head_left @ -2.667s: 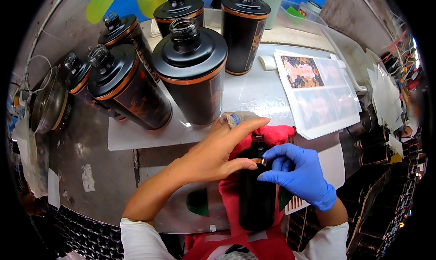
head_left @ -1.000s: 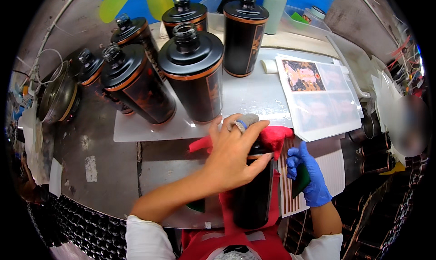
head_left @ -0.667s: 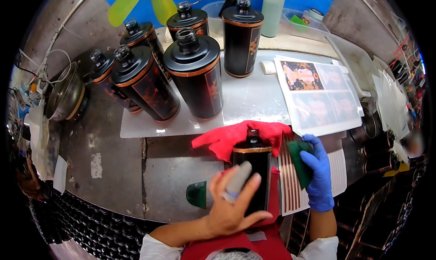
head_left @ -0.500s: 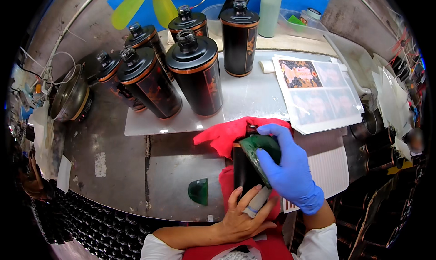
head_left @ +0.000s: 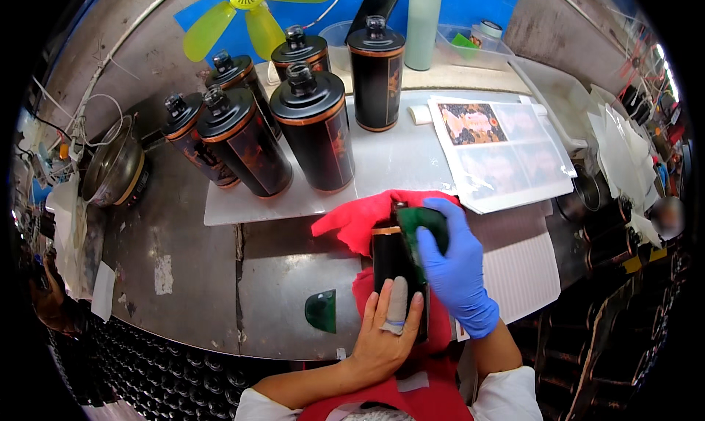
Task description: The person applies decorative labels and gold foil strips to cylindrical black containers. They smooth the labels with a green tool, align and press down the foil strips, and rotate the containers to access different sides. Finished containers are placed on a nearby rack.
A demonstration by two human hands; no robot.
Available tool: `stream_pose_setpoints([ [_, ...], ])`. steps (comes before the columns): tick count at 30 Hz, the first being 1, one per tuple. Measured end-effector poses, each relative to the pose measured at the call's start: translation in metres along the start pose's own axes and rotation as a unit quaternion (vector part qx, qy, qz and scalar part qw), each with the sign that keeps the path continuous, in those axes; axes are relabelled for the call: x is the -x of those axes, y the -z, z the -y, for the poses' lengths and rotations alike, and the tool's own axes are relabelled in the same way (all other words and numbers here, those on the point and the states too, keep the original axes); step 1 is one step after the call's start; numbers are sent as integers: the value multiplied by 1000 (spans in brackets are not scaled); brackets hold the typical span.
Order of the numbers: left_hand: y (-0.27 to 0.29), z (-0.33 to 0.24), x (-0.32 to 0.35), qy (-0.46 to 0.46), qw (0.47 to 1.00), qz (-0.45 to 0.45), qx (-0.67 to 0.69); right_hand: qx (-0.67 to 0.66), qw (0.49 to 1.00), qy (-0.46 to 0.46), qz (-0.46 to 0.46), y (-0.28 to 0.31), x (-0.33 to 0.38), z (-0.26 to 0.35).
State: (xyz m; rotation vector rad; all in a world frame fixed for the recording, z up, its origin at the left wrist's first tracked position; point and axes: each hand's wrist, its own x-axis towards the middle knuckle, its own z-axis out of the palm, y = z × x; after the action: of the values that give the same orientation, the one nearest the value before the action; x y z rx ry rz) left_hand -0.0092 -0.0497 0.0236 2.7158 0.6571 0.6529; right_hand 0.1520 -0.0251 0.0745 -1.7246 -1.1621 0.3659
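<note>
A black bottle point(head_left: 387, 256) with a copper band lies on its side on a red cloth point(head_left: 352, 219) at the near edge of the metal table point(head_left: 191, 267). My left hand point(head_left: 385, 333), with tape on one finger, grips the bottle's lower end. My right hand point(head_left: 452, 263), in a blue glove, presses a dark green scraper point(head_left: 422, 226) against the bottle's upper side near the neck.
Several upright black bottles point(head_left: 316, 131) stand on a white board point(head_left: 308, 193) behind. Printed label sheets point(head_left: 499, 153) lie at the right. A second green scraper point(head_left: 322, 311) rests left of my hands. A yellow fan point(head_left: 246, 2), a metal bowl point(head_left: 110, 175) and a pale flask point(head_left: 424, 13) are farther off.
My left hand slid from the bottle's neck down to its lower end. My right hand brought the green scraper from beside the bottle onto its upper side.
</note>
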Motion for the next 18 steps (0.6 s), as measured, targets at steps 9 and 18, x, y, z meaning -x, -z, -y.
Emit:
stream_pose_setpoints([
  [9,-20,34,33,65,945,18,320,-297,932,-203,-35,10,17,-69],
  [18,-9,19,7,-22,999,10,42,12,998,60,-19,-7,2,4],
])
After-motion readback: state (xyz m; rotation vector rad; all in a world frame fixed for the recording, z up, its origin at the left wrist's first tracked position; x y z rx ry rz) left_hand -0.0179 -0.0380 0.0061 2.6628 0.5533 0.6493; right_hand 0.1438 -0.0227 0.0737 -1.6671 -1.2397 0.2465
